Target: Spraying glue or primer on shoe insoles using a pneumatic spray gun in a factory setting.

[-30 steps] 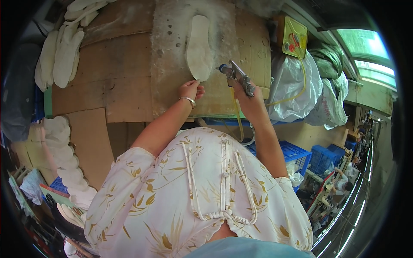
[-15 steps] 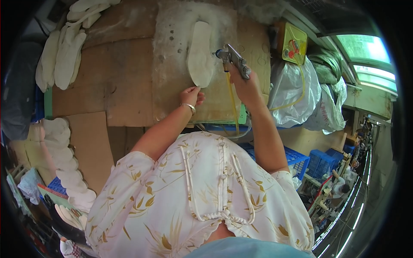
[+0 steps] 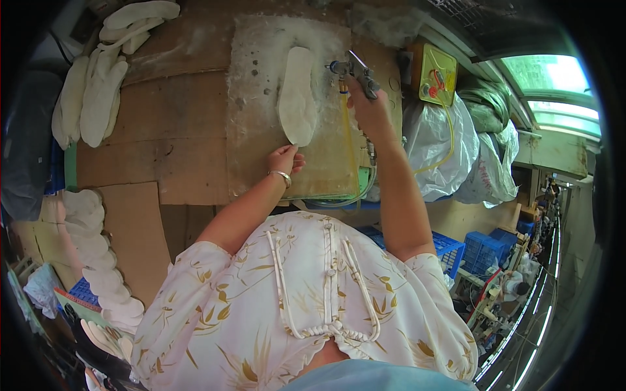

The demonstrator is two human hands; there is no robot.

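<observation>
I have the right hand (image 3: 372, 112) wrapped around a metal spray gun (image 3: 362, 77), its grip closed firmly on the handle; I cannot tell how far the trigger is pressed. The nozzle points left, toward the upper part of a white, foot-shaped insole (image 3: 297, 98), without touching it. On my other side, the grip of the left hand (image 3: 285, 159) is together, thumb and fingers pinching the insole's near, narrow tip. A metal bracelet (image 3: 282, 178) circles that wrist.

The insole lies flat and lengthwise on a pale-dusted sheet (image 3: 254, 140), just left of the gun. The sheet covers part of the tabletop (image 3: 176, 150), which is faced with brown cardboard. A yellow hose (image 3: 347, 133) hangs from the gun toward the near edge.

Farther out, I see more white insoles (image 3: 99, 107) piled at the upper left, and a fanned row of white pieces (image 3: 101, 260) at the lower left. To the right I have a yellow container (image 3: 430, 62) with red parts inside, a translucent plastic bag (image 3: 440, 146) below it, and blue crates (image 3: 484, 253) lower down.
</observation>
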